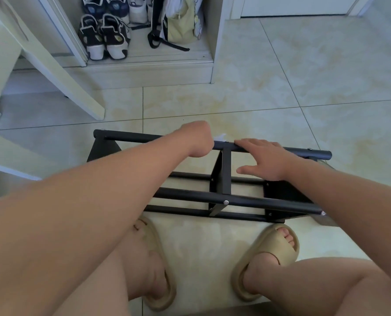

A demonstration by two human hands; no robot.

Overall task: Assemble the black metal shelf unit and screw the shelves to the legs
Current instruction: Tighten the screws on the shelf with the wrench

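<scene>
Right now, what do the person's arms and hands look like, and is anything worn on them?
Both arms are bare along all that shows; no sleeve is in view. The left hand and the right hand wear no gloves, and I see no ring, watch or bracelet. No markings show on either arm.

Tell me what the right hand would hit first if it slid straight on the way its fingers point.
The right hand lies flat on the far top leg tube, fingers pointing left along it. Sliding on, it would probably first meet the left hand, fisted at the same tube above the middle shelf, with white scraps between; depth is unclear.
</scene>
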